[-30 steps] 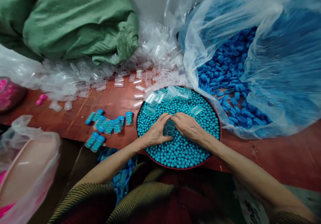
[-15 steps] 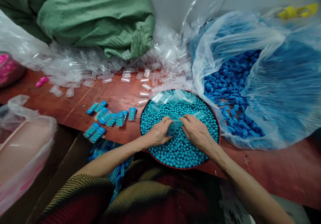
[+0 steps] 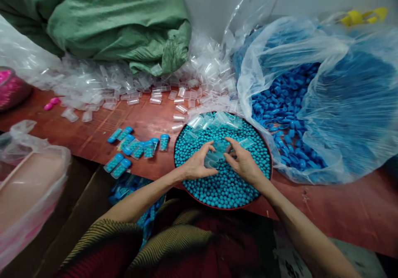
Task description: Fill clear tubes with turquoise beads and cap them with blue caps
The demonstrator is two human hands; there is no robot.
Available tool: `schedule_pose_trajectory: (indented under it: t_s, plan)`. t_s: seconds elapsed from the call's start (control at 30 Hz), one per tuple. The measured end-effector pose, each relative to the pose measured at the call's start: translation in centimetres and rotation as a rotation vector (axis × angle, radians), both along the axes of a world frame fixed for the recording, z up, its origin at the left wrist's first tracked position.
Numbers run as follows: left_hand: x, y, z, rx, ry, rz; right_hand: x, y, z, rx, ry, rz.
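Observation:
A round red-rimmed tub (image 3: 271, 162) full of small turquoise beads (image 3: 225, 193) stands in front of me. Over the beads, my left hand (image 3: 199, 162) curves its thumb and fingers round several clear plastic vials (image 3: 213, 158). Facing it from the right, my right hand (image 3: 244, 162) has its thumb and forefinger at the other side of this cluster. Fingertips partly hide how firmly each hand grips. More clear vials (image 3: 199, 122) lie on the beads at the tub's far edge. Filled vials with blue caps (image 3: 120, 168) lie on the table to the left.
Loose clear vials (image 3: 132, 85) are heaped along the back, under a green sack (image 3: 121, 20). At right, an open plastic bag (image 3: 348, 103) spills blue caps (image 3: 287, 99) onto the red table (image 3: 329, 203). A pink-filled bowl (image 3: 12, 85) and a plastic-lined box (image 3: 34, 178) sit at left.
The thumb and fingers of both hands have spread wider round the clear vials, and more of the vials shows between them. The hands stay over the tub.

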State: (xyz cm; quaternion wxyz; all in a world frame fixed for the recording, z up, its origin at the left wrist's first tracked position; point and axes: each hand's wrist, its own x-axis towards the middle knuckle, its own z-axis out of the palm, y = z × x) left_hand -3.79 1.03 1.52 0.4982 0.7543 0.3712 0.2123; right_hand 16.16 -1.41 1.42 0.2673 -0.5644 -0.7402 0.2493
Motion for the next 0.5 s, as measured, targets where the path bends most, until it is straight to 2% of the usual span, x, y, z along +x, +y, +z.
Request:
schedule_pose_trajectory:
  t_s: [0.07,0.17,0.33,0.5]
  plan:
    - [0.1,-0.2,0.4,-0.099,-0.047,-0.006,-1.0,-0.1,-0.7,-0.101,0.191,0.0]
    - [0.0,-0.4,0.4,-0.164,-0.013,-0.022,-2.0,-0.7,-1.5,-0.1,0.161,-0.015]
    - [-0.4,-0.2,-0.3,-0.026,0.063,-0.013,-1.1,-0.7,-1.1,0.052,-0.128,0.041]
    - [0.0,0.1,-1.3,0.168,0.189,-0.068,-1.1,2.6,-0.4,0.096,-0.268,-0.065]
